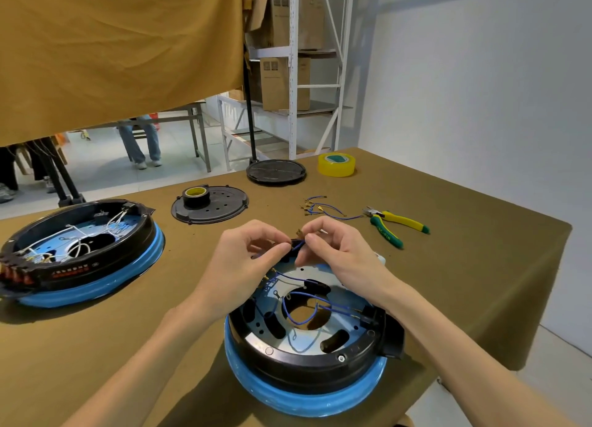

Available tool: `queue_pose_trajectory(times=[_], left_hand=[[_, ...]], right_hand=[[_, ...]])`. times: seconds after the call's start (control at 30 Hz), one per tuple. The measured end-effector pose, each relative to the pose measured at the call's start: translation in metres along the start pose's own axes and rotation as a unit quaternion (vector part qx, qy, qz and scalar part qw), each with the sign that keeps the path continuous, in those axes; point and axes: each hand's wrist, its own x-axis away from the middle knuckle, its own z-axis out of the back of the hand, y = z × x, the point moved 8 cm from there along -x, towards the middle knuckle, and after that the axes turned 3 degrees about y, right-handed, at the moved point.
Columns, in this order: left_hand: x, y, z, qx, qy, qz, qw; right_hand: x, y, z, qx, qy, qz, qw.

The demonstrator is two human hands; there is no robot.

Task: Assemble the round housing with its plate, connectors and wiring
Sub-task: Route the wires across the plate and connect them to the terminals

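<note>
Two hands (248, 253) (336, 250) pinching blue wire (296, 245), pliers (397, 225) nearby

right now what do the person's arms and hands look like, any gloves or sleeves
Both arms are bare as far as the frame shows, no sleeves in view. The left hand and right hand wear no gloves, and no rings, watch or wristband show. Fingernails look short and unpainted.

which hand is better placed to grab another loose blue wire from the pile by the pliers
Probably the right hand: the loose blue wires lie on its side, near the pliers. The left hand would have to cross over. Both now pinch a blue wire.
</note>
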Motion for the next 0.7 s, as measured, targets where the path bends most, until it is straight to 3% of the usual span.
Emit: queue_pose_trajectory(times=[0.13, 0.33, 0.47, 0.6, 0.7], left_hand=[[0.005, 0.026, 0.005, -0.083, 0.037, -0.155, 0.984], [0.009, 0.040, 0.005, -0.088, 0.033, -0.225, 0.970], [0.006, 0.045, 0.007, -0.094, 0.008, -0.213, 0.972], [0.000, 0.033, 0.012, -0.084, -0.060, -0.134, 0.986], [-0.004, 0.014, 0.021, -0.099, -0.066, -0.072, 0.990]], right_hand=[[0.002, -0.011, 0.004, 0.022, 0.013, 0.032, 0.999], [0.005, -0.015, 0.010, -0.021, 0.033, 0.047, 0.998], [0.005, -0.014, 0.011, -0.036, 0.022, 0.039, 0.998], [0.003, -0.008, 0.007, -0.039, 0.016, 0.023, 0.999], [0.001, -0.003, 0.002, -0.019, 0.003, 0.004, 1.000]])
